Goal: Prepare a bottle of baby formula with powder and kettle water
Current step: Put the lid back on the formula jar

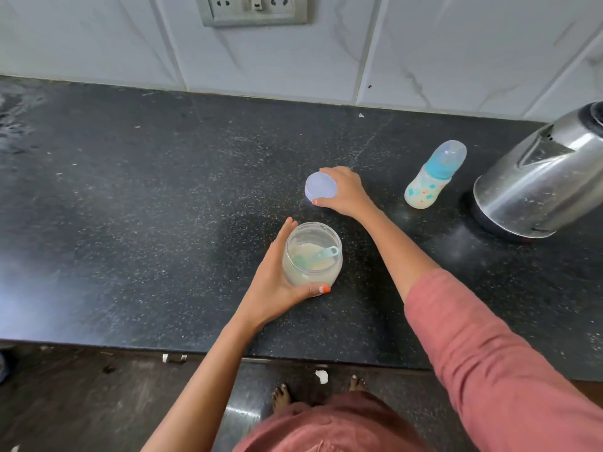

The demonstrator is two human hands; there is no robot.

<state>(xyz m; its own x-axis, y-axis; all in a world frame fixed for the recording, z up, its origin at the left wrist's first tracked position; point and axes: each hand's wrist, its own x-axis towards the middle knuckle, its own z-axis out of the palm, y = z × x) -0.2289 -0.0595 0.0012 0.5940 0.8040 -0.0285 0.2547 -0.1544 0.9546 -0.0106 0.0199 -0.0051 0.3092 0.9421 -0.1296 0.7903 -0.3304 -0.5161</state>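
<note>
A clear plastic jar (311,256) of pale formula powder stands open on the black counter (130,207), with a blue scoop (321,255) lying inside. My left hand (277,285) wraps around the jar's left side. My right hand (346,192) grips the jar's pale lilac lid (320,186) just behind the jar, low over the counter. A baby bottle (432,176) with a blue collar and clear cap stands to the right, capped. The steel kettle (541,177) sits on its base at the far right.
A tiled wall with a socket plate (253,9) runs along the back of the counter. The counter's front edge lies near my body. The far left of the counter looks wet or smeared.
</note>
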